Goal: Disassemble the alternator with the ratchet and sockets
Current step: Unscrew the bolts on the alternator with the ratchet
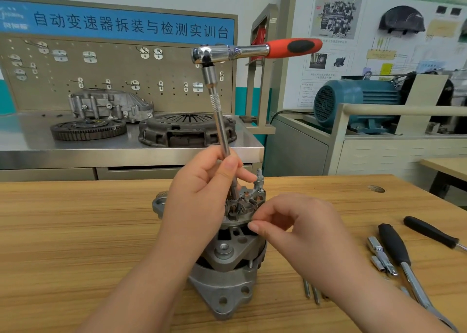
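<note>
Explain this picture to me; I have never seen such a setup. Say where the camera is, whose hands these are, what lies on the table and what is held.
The camera sits on a person's head, looking down at their own bare hands. An alternator stands on a wooden table. The left hand grips a long extension bar that reaches down into the alternator's top; a ratchet with an orange handle sits on the bar's upper end, untouched. The right hand curls its fingers at the alternator's rim; whether it pinches anything is unclear. Beside it lie black-handled tools, sockets and loose bolts.
</note>
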Demonstrator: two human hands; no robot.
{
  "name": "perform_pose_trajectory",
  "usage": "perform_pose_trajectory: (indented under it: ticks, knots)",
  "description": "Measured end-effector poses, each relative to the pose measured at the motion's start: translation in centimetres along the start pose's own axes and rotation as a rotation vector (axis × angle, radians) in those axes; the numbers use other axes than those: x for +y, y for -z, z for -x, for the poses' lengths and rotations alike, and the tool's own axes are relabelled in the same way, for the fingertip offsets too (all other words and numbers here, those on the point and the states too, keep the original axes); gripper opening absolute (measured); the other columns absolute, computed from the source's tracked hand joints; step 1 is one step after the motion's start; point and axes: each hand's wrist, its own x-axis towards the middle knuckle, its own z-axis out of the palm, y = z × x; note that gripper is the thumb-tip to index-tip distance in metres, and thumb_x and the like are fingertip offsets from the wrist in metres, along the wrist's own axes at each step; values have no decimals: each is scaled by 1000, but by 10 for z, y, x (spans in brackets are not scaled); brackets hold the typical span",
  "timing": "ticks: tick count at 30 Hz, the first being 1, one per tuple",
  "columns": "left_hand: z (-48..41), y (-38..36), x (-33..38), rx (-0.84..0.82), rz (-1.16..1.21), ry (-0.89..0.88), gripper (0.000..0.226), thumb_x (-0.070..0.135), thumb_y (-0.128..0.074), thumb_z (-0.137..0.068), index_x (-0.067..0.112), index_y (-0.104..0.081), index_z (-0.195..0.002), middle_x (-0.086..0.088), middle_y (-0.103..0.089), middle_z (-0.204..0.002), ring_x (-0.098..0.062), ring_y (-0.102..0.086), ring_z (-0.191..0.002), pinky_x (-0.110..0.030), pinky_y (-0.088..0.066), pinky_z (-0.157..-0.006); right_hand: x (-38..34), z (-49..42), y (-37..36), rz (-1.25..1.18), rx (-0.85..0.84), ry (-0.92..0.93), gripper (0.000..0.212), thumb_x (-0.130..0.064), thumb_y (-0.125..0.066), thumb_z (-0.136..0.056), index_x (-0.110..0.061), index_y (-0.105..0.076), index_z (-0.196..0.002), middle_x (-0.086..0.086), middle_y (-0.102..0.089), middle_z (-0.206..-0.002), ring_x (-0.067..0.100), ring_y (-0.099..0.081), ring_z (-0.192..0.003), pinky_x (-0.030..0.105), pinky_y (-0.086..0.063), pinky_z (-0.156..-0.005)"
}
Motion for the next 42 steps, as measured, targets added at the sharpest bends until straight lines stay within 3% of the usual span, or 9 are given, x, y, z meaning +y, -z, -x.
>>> perform_pose_trajectory:
  ticks: [6, 11, 17, 21, 27, 33, 35, 38, 42]
  knots:
    - [3, -3, 6, -59, -56, -2, 14, 37, -49, -93, 34, -60, -84, 13, -74, -82, -5, -67, -80, -26, -52, -70, -2, 1, -3, 25, 26, -98, 29, -59, -65, -69, -34, -56, -56, -43, -54, -76, -13, -52, -74, 5, -38, -67]
    - [3, -4, 8, -74, -21, -1, 15, 30, -51, -94, 29, -61, -84, 11, -74, -83, -23, -66, -80, -33, -51, -69, -6, -1, -6, 139, 44, -116, 32, -50, -69, -77, -29, -57, -58, -14, -58, -56, -5, -54, -69, 14, -38, -53]
    - [3, -4, 8, -72, 7, -4, 15, 32, -48, -88, 26, -61, -83, 10, -74, -83, -34, -63, -80, -37, -51, -67, -14, -1, -2, 235, -20, -48, 23, -45, -61, -87, -32, -58, -69, -14, -59, -65, 1, -55, -67, 13, -37, -54]
    - [3, -5, 8, -58, -3, 15, 15, 36, -47, -88, 34, -61, -82, 12, -74, -83, -41, -59, -78, -53, -52, -70, -15, 3, -1, 267, -7, 32, 13, -42, -53, -94, -32, -62, -90, -16, -51, -77, 4, -48, -74, 17, -34, -61]
    - [3, -3, 5, -63, -43, 0, 14, 33, -48, -90, 33, -60, -84, 14, -74, -82, -9, -67, -81, -36, -53, -74, -12, -6, 9, 196, 14, 70, 9, -32, -60, -90, -30, -63, -82, -16, -54, -72, -1, -49, -74, 11, -36, -61]
    - [4, -2, 4, -46, -71, -4, 20, 24, -49, -98, 35, -61, -87, 14, -74, -83, -19, -66, -76, -44, -55, -72, -19, -18, 31, 25, 112, 28, 13, -41, -52, -79, -34, -61, -73, -12, -59, -65, -9, -53, -78, 4, -40, -68]
    - [5, -1, 5, -37, -69, -12, 19, 28, -47, -98, 36, -60, -87, 14, -74, -85, -15, -66, -77, -41, -56, -72, -17, -23, 52, -37, 116, -27, 16, -46, -51, -74, -34, -62, -73, -23, -64, -75, -9, -56, -73, 5, -43, -63]
    - [5, -1, 5, -27, -43, 4, 17, 35, -45, -94, 34, -60, -86, 13, -74, -85, -16, -65, -76, -39, -56, -72, 5, -24, 74, 28, -8, -135, 20, -47, -55, -76, -31, -66, -73, -18, -66, -72, -1, -60, -65, 14, -46, -51]
    - [4, -1, 4, -23, -50, 7, 18, 30, -45, -95, 34, -59, -85, 13, -74, -85, -9, -65, -76, -33, -54, -71, 53, -19, 52, 236, -320, -367, 17, -37, -62, -91, -31, -63, -75, -9, -64, -70, 0, -57, -63, 13, -38, -56]
